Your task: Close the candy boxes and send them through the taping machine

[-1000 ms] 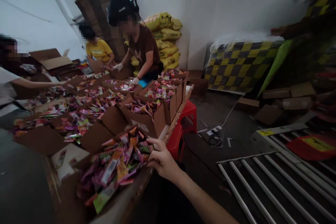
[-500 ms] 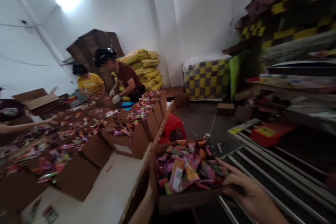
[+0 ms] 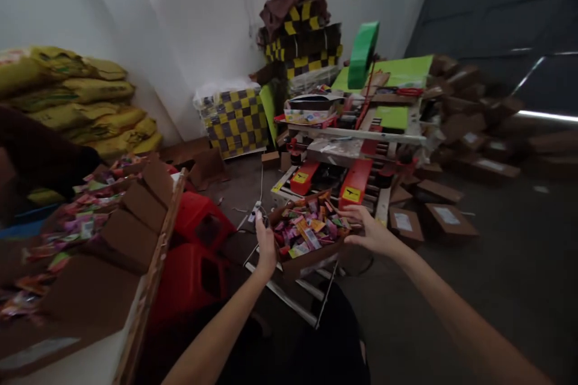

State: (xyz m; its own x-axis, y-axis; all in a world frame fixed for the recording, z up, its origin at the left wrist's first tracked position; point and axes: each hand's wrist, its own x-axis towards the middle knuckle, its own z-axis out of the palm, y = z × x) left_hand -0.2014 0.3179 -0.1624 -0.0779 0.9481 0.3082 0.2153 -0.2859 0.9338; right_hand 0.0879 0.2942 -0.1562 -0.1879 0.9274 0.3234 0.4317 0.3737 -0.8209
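An open cardboard box [image 3: 307, 260] filled with several colourful sachets [image 3: 307, 230] rests on the near end of a metal roller conveyor [image 3: 289, 295]. My left hand [image 3: 265, 243] grips the box's left side, fingers closed on the flap. My right hand [image 3: 370, 230] holds the box's right edge, fingers curled over the rim. Both arms reach forward from the bottom of the view.
A sealing machine with red guards [image 3: 352, 183] and a green roll [image 3: 363, 54] stands behind the box. Red plastic stools [image 3: 194, 252] sit left, beside a table edge [image 3: 153, 277] with sachet-filled boxes [image 3: 112, 216]. Yellow sacks [image 3: 81, 102] and loose cartons [image 3: 447, 219] lie around.
I have turned right, away from the table and the other workers. The box of sachets has gone from the table to the roller conveyor, and my left hand has come into view on it.
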